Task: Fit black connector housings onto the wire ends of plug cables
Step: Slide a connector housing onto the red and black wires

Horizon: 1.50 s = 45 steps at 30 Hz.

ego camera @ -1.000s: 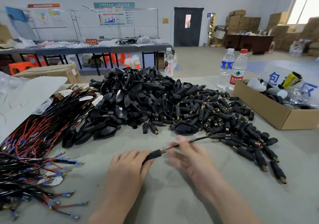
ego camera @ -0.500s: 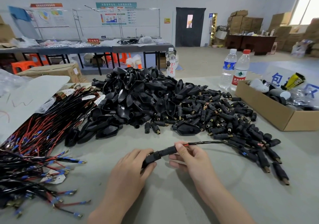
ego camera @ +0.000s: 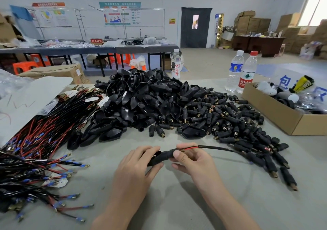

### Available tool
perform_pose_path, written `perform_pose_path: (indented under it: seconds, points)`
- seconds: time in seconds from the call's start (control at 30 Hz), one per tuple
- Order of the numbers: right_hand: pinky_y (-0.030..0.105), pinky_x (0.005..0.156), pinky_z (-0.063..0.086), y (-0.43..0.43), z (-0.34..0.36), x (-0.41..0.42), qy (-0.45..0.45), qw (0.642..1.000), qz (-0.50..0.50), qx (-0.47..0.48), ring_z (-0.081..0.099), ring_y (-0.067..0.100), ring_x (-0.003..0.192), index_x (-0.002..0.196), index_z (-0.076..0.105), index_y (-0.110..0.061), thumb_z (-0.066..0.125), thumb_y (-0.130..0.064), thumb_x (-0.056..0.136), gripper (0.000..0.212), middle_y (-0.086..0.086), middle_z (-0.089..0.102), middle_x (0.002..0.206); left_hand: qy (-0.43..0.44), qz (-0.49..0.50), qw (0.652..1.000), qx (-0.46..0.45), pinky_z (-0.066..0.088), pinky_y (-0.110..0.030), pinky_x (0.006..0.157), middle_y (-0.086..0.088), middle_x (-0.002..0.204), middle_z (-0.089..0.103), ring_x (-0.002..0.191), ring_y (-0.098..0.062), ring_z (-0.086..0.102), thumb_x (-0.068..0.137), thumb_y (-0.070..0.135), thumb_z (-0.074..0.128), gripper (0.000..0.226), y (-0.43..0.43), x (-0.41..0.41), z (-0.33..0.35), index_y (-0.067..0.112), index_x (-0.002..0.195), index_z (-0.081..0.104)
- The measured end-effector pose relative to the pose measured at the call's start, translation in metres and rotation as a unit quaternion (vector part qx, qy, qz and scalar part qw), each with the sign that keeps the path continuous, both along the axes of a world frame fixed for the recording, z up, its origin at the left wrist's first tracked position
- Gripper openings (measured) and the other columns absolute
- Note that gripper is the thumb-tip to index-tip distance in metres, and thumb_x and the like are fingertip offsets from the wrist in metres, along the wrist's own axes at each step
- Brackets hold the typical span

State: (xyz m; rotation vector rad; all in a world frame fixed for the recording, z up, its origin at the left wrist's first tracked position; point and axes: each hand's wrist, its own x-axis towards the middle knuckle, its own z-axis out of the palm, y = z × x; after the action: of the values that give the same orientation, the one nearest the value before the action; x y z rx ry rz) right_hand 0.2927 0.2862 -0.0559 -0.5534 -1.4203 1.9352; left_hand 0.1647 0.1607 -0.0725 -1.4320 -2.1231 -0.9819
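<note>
Your left hand (ego camera: 136, 166) grips one black housing (ego camera: 158, 157); your right hand (ego camera: 194, 161) pinches its neck where one red-black cable (ego camera: 212, 147) enters. Three water bottles (ego camera: 234, 70) on worktop (ego camera: 177, 203).

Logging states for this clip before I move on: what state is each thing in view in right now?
left hand, grips the housing
right hand, pinches the cable at the housing's neck
housing, held between both hands, on the cable's end
cable, red and black wires exposed past the fingertips
water bottles, upright, capped
cardboard box, open
</note>
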Motion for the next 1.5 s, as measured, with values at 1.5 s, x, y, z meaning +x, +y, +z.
perform_pose_path:
  seconds: [1.5]
  points:
    - [0.021,0.069,0.058,0.002,0.002,0.001,-0.010,0.996,-0.083,0.006,0.075,0.017,0.090,0.101,0.075,-0.015,0.058,-0.031,0.096,0.024,0.006,0.078,0.092,-0.057,0.026,0.996,-0.059,0.051,-0.040,0.086,0.009,0.113,0.062,0.098,-0.017,0.057,0.088,0.031,0.072,0.048,0.005,0.008,0.002,0.021,0.133,0.059]
